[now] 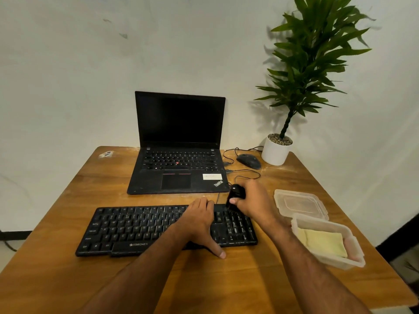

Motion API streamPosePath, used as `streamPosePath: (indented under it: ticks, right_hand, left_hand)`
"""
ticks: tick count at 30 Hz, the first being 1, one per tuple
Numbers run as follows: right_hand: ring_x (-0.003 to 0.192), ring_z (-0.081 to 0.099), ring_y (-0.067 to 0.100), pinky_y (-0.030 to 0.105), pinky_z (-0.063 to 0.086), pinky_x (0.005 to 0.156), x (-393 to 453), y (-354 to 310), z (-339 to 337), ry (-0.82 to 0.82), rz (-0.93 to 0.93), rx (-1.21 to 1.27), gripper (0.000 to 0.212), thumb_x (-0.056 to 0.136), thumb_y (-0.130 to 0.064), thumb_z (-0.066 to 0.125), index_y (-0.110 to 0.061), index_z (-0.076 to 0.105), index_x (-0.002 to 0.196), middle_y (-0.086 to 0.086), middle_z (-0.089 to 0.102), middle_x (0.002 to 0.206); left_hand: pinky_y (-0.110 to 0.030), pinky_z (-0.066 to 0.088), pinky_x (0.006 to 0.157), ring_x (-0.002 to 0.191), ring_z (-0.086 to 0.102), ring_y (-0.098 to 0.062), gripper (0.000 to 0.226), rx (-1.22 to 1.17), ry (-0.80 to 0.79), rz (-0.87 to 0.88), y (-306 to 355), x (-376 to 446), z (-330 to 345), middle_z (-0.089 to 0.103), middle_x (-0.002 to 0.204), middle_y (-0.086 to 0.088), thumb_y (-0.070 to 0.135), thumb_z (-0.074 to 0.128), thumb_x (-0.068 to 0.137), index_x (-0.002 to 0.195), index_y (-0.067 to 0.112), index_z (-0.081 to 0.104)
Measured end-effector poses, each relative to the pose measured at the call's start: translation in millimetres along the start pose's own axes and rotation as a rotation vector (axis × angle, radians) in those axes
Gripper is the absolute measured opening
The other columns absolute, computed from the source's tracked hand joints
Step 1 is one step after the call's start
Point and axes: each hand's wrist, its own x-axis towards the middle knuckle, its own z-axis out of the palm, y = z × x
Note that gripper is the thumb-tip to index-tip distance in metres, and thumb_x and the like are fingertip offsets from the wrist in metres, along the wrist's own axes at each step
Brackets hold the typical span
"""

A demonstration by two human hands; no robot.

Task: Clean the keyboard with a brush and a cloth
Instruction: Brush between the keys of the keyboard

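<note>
The black keyboard, with white letters, lies near the front edge of the tabletop. The left hand rests flat on it, fingers straight. At its far right corner the right hand grips a black brush.

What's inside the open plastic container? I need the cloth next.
A folded yellow cloth lies inside the container, covering most of its floor. Whatever sits beneath the cloth is hidden. The lid lies separately, just behind the container.
</note>
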Motion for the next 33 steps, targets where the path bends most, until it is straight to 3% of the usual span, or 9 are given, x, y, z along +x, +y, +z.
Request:
streamPosePath:
  ticks: [5,10,16,19,21,25,28,33]
  right_hand:
    - [0.094,0.068,0.017,0.026,0.046,0.075,10,5,-17,0.098,0.053,-0.031,0.022,0.079,-0.019,0.083,-0.015,0.073,0.098,0.000,0.072,0.095]
    - [0.092,0.061,0.009,0.019,0.041,0.069,8,-9,-13,-0.027,-0.067,-0.001,0.027,0.082,-0.024,0.081,-0.018,0.072,0.107,-0.009,0.066,0.096]
    - [0.104,0.063,0.014,0.026,0.044,0.081,5,0,-2,-0.127,-0.091,-0.002,0.031,0.083,-0.020,0.080,-0.020,0.067,0.112,-0.004,0.068,0.107]
    - [0.108,0.063,0.018,0.028,0.047,0.086,6,4,-19,-0.180,-0.050,-0.159,0.031,0.082,-0.017,0.080,-0.018,0.067,0.111,0.000,0.069,0.111]
    - [0.104,0.065,0.019,0.030,0.051,0.084,7,3,-28,-0.125,-0.072,-0.250,0.026,0.082,-0.014,0.079,-0.017,0.070,0.105,0.001,0.070,0.106]
    - [0.105,0.059,0.010,0.029,0.047,0.090,-1,-14,-12,-0.168,-0.153,-0.075,0.035,0.081,-0.019,0.081,-0.023,0.069,0.114,-0.006,0.068,0.111]
    - [0.110,0.061,0.014,0.032,0.049,0.095,-5,-12,0,-0.162,-0.089,-0.075,0.037,0.081,-0.019,0.080,-0.023,0.068,0.116,-0.004,0.068,0.113]
    - [0.097,0.066,0.018,0.028,0.050,0.079,3,4,-33,-0.144,0.010,-0.275,0.025,0.079,-0.014,0.082,-0.016,0.072,0.101,0.001,0.071,0.100]
  left_hand:
    - [-0.043,0.026,0.124,0.139,0.030,-0.027,0.145,-0.011,-0.016,-0.004,1,-2,-2,0.030,0.153,-0.008,0.088,0.079,0.052,0.157,0.007,0.022]
    - [-0.044,0.026,0.124,0.139,0.031,-0.028,0.144,0.014,-0.026,-0.005,2,-1,-3,0.030,0.152,-0.008,0.089,0.077,0.053,0.157,0.006,0.023]
    - [-0.042,0.030,0.120,0.131,0.033,-0.024,0.140,0.007,-0.005,-0.001,1,0,-1,0.033,0.145,-0.008,0.091,0.076,0.051,0.153,0.008,0.028]
    - [-0.042,0.029,0.121,0.134,0.032,-0.025,0.142,0.000,-0.005,0.004,1,-1,0,0.032,0.148,-0.007,0.090,0.077,0.052,0.154,0.008,0.026]
    - [-0.042,0.029,0.122,0.135,0.032,-0.026,0.142,-0.005,-0.007,0.002,1,0,-1,0.032,0.149,-0.007,0.089,0.078,0.052,0.155,0.007,0.025]
    - [-0.043,0.034,0.118,0.127,0.035,-0.022,0.138,-0.016,-0.004,-0.004,0,2,0,0.035,0.142,-0.006,0.092,0.077,0.049,0.150,0.010,0.031]
    - [-0.043,0.034,0.119,0.127,0.035,-0.023,0.138,-0.010,0.009,-0.002,-1,1,1,0.036,0.142,-0.005,0.092,0.077,0.048,0.150,0.011,0.031]
    - [-0.045,0.029,0.123,0.137,0.032,-0.026,0.144,-0.023,-0.004,-0.003,0,1,0,0.032,0.150,-0.008,0.089,0.079,0.050,0.156,0.009,0.024]
